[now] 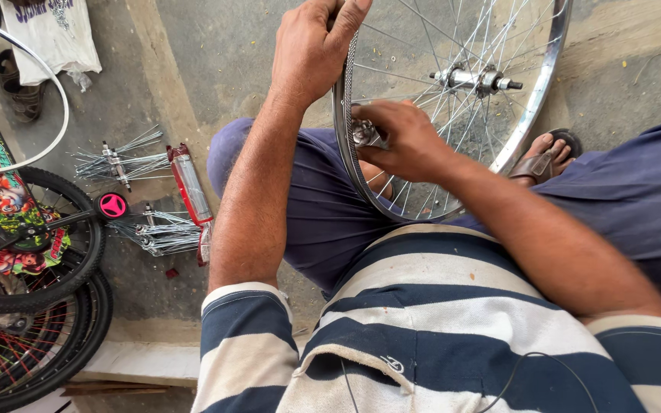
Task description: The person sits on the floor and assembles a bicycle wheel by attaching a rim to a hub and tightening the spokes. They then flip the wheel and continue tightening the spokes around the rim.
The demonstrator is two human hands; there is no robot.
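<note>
A chrome bicycle wheel rim [537,92] with thin spokes and a metal hub [472,78] stands upright between my knees. My left hand [315,46] grips the rim's upper left edge, fingers curled over it. My right hand [403,138] reaches through the spokes at the rim's lower left and pinches a small metal tool [363,134] against the inside of the rim. I sit in dark blue trousers and a striped shirt, one sandalled foot [546,157] showing behind the wheel.
On the concrete floor to the left lie bundles of loose spokes with hubs [120,162], more spokes [161,233] and a red-capped tube [190,187]. A small colourful bicycle with black tyres [47,260] stands at far left, a white bag [51,34] at top left.
</note>
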